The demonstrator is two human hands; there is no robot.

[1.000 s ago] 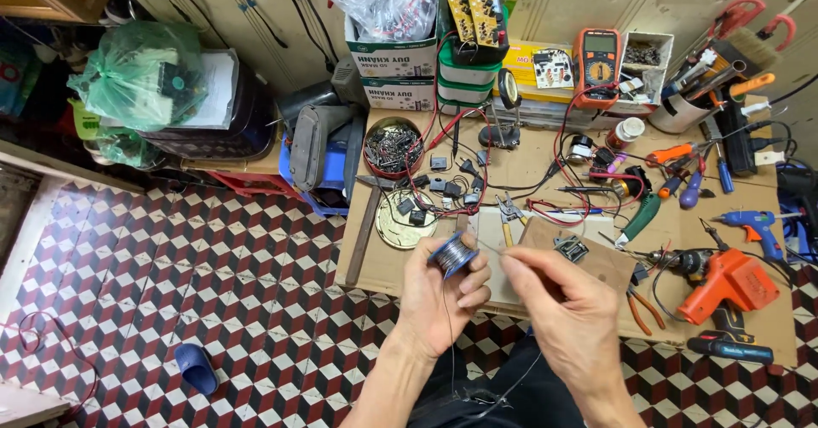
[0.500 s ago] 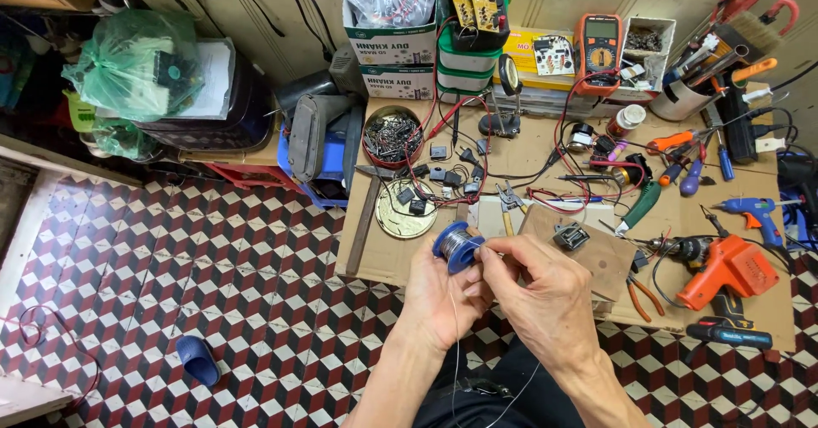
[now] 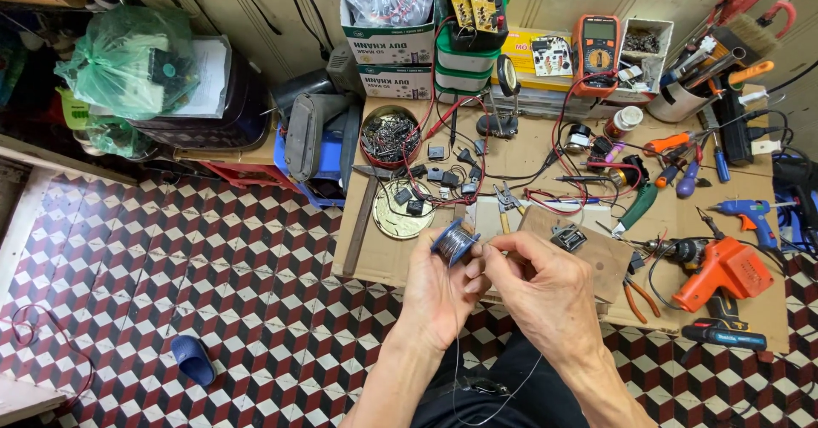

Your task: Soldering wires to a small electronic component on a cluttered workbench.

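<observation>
Left hand [image 3: 439, 287]: closed around a small blue spool of wire [image 3: 454, 242], thumb and fingers gripping its flanges, which keeps the spool steady with its wound face turned up towards the camera. The spool is held in the air just above the near edge of the workbench [image 3: 383, 257], not resting on it.

Right hand [image 3: 545, 287]: fingers curled, thumb and forefinger pinched together right beside the spool. It appears to have hold of the free end of the wire; the contact itself is too fine to confirm. A thin strand [image 3: 456, 368] hangs down between the forearms, and another curves below the right wrist.

Surroundings: pliers [image 3: 507, 199] and a flat cardboard sheet [image 3: 588, 253] lie just beyond the hands. An orange drill [image 3: 720, 270] sits towards the right near corner, a blue glue gun [image 3: 750, 215] beyond it. A round tin of small parts [image 3: 390, 135] is at the far left, an orange meter [image 3: 595, 44] at the far edge.
</observation>
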